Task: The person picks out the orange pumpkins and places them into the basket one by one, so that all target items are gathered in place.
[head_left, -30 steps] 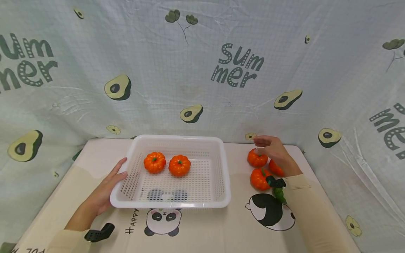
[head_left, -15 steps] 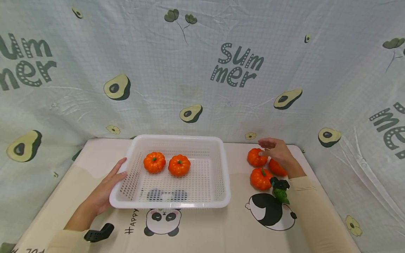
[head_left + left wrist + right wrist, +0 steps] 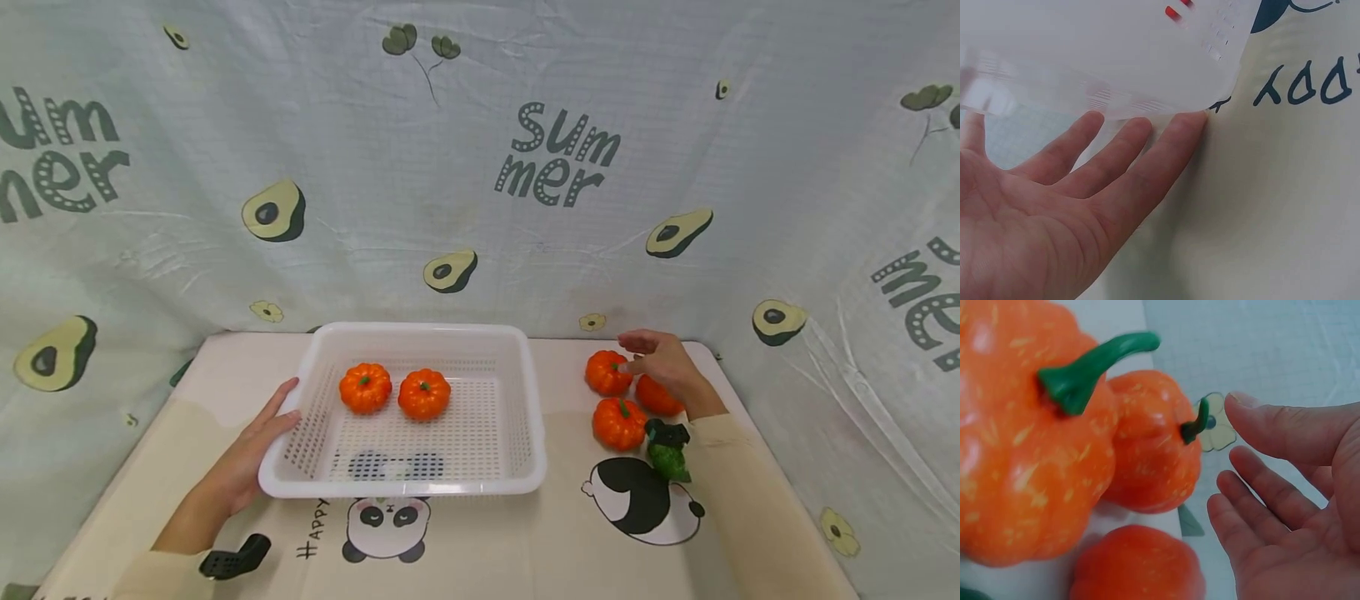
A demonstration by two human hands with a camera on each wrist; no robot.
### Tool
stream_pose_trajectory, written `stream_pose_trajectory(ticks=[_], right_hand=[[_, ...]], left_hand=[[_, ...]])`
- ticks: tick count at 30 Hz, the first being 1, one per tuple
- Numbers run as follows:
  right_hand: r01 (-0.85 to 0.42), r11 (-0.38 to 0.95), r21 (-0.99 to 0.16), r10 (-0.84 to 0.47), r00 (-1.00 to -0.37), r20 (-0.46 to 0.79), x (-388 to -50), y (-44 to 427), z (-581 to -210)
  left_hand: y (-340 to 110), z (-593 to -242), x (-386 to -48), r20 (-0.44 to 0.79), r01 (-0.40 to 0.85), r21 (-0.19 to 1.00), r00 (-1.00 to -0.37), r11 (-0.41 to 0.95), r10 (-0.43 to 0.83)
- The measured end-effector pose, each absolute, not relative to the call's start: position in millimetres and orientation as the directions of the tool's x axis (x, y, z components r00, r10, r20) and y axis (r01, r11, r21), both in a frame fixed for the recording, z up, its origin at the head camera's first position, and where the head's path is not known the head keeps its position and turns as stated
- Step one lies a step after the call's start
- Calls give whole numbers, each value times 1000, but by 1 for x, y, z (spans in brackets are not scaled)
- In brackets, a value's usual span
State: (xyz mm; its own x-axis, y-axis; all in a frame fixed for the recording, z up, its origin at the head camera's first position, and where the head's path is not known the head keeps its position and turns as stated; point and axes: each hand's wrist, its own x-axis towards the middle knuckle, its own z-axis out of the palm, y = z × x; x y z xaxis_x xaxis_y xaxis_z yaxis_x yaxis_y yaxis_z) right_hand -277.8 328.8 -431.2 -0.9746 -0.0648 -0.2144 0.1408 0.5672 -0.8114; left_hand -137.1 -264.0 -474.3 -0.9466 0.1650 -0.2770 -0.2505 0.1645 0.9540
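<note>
The left hand (image 3: 251,446), its straight fingers gripping nothing, is rested against a white basket (image 3: 401,488). Two pumpkins (image 3: 424,395) are held inside. Well to the right, the far pumpkin (image 3: 604,373), rounded, is placed just left of the nearer right hand (image 3: 666,364), stem (image 3: 1192,428) leaning handward; thumb and fingers are parted, nothing grasped.

Head view forward-down, wrist views close
</note>
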Motion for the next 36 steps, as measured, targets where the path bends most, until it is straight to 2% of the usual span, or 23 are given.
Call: stream_pose_trajectory(ticks=[15, 28, 36], right_hand=[[124, 662, -739, -66, -973, -223, -282, 330, -443], [-57, 736, -675, -229, -959, -169, -289, 331, -450], [-83, 846, -527, -226, -951, -213, -290, 327, -452]], left_hand=[[-263, -475, -138, -277, -255, 956, -946, 143, 166], [-264, -474, -136, -267, -245, 958, -952, 148, 148], [-264, -473, -136, -276, -255, 957, -947, 137, 162]])
